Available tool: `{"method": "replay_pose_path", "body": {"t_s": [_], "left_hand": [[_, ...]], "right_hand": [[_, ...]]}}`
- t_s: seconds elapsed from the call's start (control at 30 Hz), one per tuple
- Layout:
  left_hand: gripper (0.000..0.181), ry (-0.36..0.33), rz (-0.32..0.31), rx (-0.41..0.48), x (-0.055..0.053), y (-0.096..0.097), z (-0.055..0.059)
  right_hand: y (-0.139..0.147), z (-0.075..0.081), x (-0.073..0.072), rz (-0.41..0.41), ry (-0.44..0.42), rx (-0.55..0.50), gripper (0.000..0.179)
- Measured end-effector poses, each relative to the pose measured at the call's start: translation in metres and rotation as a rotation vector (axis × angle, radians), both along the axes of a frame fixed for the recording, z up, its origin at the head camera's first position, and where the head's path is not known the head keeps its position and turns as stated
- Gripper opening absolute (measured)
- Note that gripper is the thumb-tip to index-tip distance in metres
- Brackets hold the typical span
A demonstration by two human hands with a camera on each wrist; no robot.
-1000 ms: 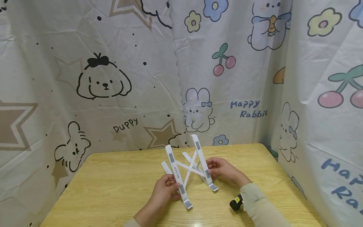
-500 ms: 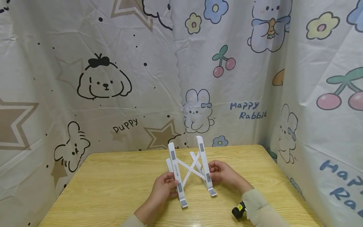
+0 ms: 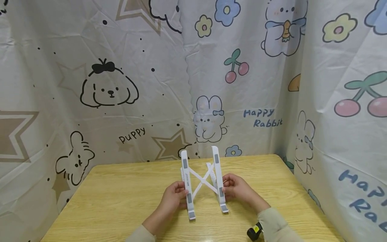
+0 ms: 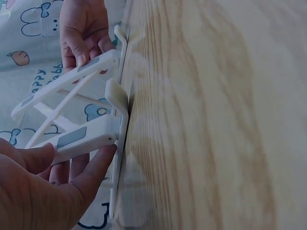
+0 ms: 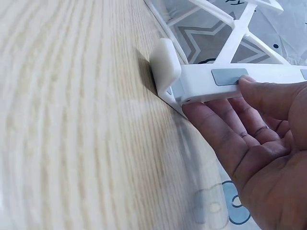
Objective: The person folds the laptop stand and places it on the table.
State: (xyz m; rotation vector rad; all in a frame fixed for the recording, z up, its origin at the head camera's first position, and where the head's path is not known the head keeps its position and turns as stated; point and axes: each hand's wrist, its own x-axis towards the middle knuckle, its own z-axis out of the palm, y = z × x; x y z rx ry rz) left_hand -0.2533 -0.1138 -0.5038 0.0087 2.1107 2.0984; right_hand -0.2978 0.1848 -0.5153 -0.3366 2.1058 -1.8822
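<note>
A white folding laptop stand (image 3: pixel 202 180) with grey pads and an X-shaped brace stands unfolded on the table, its lipped ends toward me. My left hand (image 3: pixel 173 197) grips the left arm of the stand, thumb on its upper face and fingers beneath, as the left wrist view shows on the near rail (image 4: pixel 79 139). On the other side my right hand (image 3: pixel 239 189) pinches the right arm; in the right wrist view its thumb (image 5: pixel 268 98) presses beside a grey pad, with the fingers under the rail.
The stand rests on a light wood-grain table (image 3: pixel 127 188). Behind and to the right hangs a printed curtain (image 3: pixel 163 101). A small black device with a yellow mark (image 3: pixel 254 232) sits at the right sleeve.
Both hands have turned the stand so that its arms point more straight away from me. The right arm's lipped end has come nearer and slightly left. The grip of both hands persists.
</note>
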Motion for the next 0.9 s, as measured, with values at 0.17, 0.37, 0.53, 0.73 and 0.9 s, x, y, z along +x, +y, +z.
{"method": "replay_pose_path", "body": {"t_s": [0.17, 0.37, 0.53, 0.73, 0.9], "left_hand": [[0.031, 0.029, -0.014, -0.022, -0.005, -0.005, 0.0], [0.032, 0.049, -0.022, -0.009, -0.008, -0.007, 0.001], [0.036, 0.064, -0.009, -0.007, -0.009, -0.01, 0.001], [0.039, 0.071, -0.007, -0.003, -0.01, -0.014, -0.002], [0.039, 0.068, 0.005, -0.013, -0.01, -0.015, -0.003]], "right_hand": [[-0.003, 0.0, 0.006, -0.005, -0.019, -0.019, 0.034], [-0.005, -0.001, 0.008, -0.023, -0.025, -0.032, 0.036], [-0.008, 0.001, 0.011, -0.059, -0.02, -0.012, 0.037], [-0.013, 0.004, 0.017, -0.116, -0.001, -0.007, 0.042], [-0.016, 0.003, 0.019, -0.172, 0.01, -0.03, 0.043]]}}
